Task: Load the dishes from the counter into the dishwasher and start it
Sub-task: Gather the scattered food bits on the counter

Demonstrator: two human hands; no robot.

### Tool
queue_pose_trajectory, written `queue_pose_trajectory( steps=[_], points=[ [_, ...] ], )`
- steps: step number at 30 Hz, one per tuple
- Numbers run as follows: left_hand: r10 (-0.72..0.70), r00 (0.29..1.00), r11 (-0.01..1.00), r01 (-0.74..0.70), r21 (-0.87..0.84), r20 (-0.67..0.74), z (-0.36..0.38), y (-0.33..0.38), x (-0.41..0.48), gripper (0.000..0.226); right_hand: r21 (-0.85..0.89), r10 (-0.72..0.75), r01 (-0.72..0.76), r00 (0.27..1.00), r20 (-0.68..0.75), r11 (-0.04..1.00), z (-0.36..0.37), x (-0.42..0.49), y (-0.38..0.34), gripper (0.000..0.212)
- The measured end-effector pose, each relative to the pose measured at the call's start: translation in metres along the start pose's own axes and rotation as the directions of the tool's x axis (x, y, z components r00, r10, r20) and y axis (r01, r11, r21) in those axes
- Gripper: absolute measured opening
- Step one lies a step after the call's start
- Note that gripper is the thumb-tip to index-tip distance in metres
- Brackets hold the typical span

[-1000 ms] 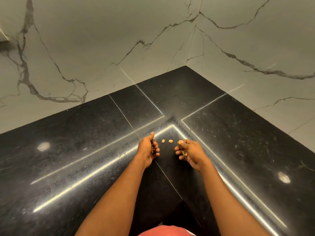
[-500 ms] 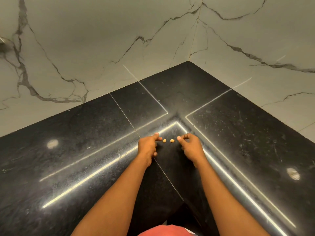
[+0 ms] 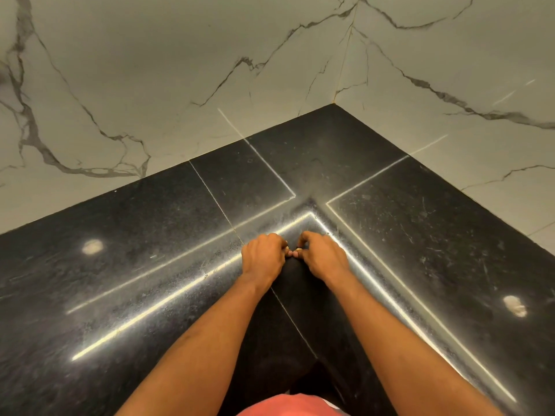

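Between the counter's (image 3: 150, 265) back and front corners, the left hand (image 3: 262, 255) and right hand (image 3: 322, 256) are curled fingertip to fingertip; anything pinched cannot be seen.

We see soft, warm light falling from overhead on the pale marble wall (image 3: 150, 70), with no hard shadows. The polished black bench (image 3: 120, 280) throws it back as long bright streaks, plus a left glare spot (image 3: 93, 247) and a right glare spot (image 3: 515, 306), both round and blurred. The left hand (image 3: 262, 255) and right hand (image 3: 324, 256) are evenly lit; the bench just below them goes nearly black. The centre is sharp, while straight lines bow slightly toward the edges.
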State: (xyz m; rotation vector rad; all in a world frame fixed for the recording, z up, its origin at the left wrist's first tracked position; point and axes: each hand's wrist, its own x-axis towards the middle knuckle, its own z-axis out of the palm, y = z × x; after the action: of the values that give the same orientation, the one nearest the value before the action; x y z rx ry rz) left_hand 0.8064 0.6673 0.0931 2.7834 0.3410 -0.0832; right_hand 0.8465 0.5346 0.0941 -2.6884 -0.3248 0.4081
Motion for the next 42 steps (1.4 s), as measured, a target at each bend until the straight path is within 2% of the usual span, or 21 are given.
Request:
queue_pose_trajectory(
  steps=[4, 9, 13, 15, 16, 17, 18, 19, 20, 21, 22, 23, 24, 25, 27, 29, 35, 39, 42],
  points=[
    [0.011, 1.000, 1.000, -0.011, 0.023, 0.001, 0.001, 0.002, -0.002, 0.021, -0.035, 0.000, 0.000, 1.000, 0.007, 0.999, 0.004, 0.000, 0.002, 0.023],
    [0.157, 0.980, 0.931, -0.188, 0.312, 0.122, -0.003, 0.012, -0.005, 0.016, -0.056, 0.018, -0.016, 0.999, 0.042, 0.998, 0.004, 0.001, 0.002, 0.023],
    [0.211, 0.962, 0.891, -0.262, 0.372, 0.173, 0.001, 0.012, -0.011, 0.016, -0.053, 0.056, -0.051, 0.994, 0.097, 0.997, 0.001, -0.003, -0.002, 0.024],
    [0.174, 0.972, 0.925, -0.217, 0.311, 0.160, 0.006, 0.008, -0.015, 0.017, -0.014, 0.102, -0.101, 0.988, 0.112, 0.995, 0.003, -0.004, -0.003, 0.022],
    [0.134, 0.981, 0.958, -0.165, 0.234, 0.142, 0.007, 0.007, -0.017, 0.019, 0.080, 0.138, -0.149, 0.983, 0.125, 0.986, 0.004, -0.005, -0.003, 0.022],
    [0.071, 0.991, 0.991, -0.083, 0.104, 0.111, 0.007, 0.005, -0.018, 0.021, 0.240, 0.180, -0.211, 0.973, 0.145, 0.948, 0.004, -0.005, -0.003, 0.021],
    [-0.018, 0.996, 0.997, 0.024, -0.073, 0.086, 0.008, 0.003, -0.019, 0.023, 0.447, 0.231, -0.289, 0.956, 0.180, 0.847, 0.003, -0.007, -0.004, 0.020],
    [-0.118, 0.989, 0.942, 0.141, -0.304, 0.091, 0.008, 0.002, -0.019, 0.028, 0.629, 0.278, -0.357, 0.934, 0.225, 0.691, 0.003, -0.009, -0.005, 0.018],
    [-0.219, 0.967, 0.789, 0.255, -0.559, 0.132, 0.009, 0.002, -0.018, 0.032, 0.756, 0.310, -0.400, 0.912, 0.270, 0.519, 0.003, -0.011, -0.005, 0.019],
    [-0.316, 0.924, 0.529, 0.358, -0.769, 0.213, 0.009, 0.005, -0.019, 0.035, 0.834, 0.323, -0.419, 0.894, 0.310, 0.360, 0.003, -0.013, -0.007, 0.020],
    [-0.377, 0.866, 0.218, 0.428, -0.877, 0.328, 0.007, 0.007, -0.021, 0.036, 0.880, 0.316, -0.419, 0.885, 0.341, 0.225, 0.004, -0.016, -0.012, 0.019],
    [-0.382, 0.817, -0.067, 0.441, -0.895, 0.431, 0.005, 0.010, -0.021, 0.038, 0.907, 0.304, -0.404, 0.884, 0.354, 0.118, 0.005, -0.018, -0.017, 0.018],
    [-0.361, 0.788, -0.282, 0.417, -0.864, 0.498, 0.003, 0.011, -0.023, 0.039, 0.923, 0.293, -0.382, 0.888, 0.355, 0.039, 0.006, -0.021, -0.024, 0.016],
    [-0.330, 0.778, -0.431, 0.380, -0.819, 0.535, 0.001, 0.014, -0.024, 0.040, 0.935, 0.292, -0.354, 0.892, 0.345, -0.023, 0.006, -0.023, -0.030, 0.015],
    [-0.277, 0.787, -0.621, 0.291, -0.728, 0.551, -0.006, 0.018, -0.029, 0.039, 0.953, 0.315, -0.281, 0.900, 0.302, -0.112, 0.008, -0.028, -0.039, 0.016],
    [-0.251, 0.797, -0.716, 0.229, -0.660, 0.549, -0.014, 0.019, -0.034, 0.039, 0.961, 0.341, -0.189, 0.906, 0.249, -0.202, 0.009, -0.033, -0.049, 0.020],
    [-0.247, 0.816, -0.866, 0.057, -0.498, 0.523, -0.033, 0.020, -0.049, 0.054, 0.909, 0.344, 0.073, 0.936, 0.080, -0.410, 0.013, -0.057, -0.083, 0.026],
    [-0.266, 0.829, -0.871, 0.013, -0.491, 0.492, -0.051, 0.013, -0.066, 0.055, 0.844, 0.285, 0.123, 0.958, 0.036, -0.522, 0.022, -0.067, -0.098, 0.024],
    [-0.290, 0.823, -0.865, -0.008, -0.502, 0.488, -0.062, 0.007, -0.079, 0.046, 0.855, 0.225, 0.105, 0.974, 0.014, -0.507, 0.022, -0.081, -0.109, 0.027]
  ],
)
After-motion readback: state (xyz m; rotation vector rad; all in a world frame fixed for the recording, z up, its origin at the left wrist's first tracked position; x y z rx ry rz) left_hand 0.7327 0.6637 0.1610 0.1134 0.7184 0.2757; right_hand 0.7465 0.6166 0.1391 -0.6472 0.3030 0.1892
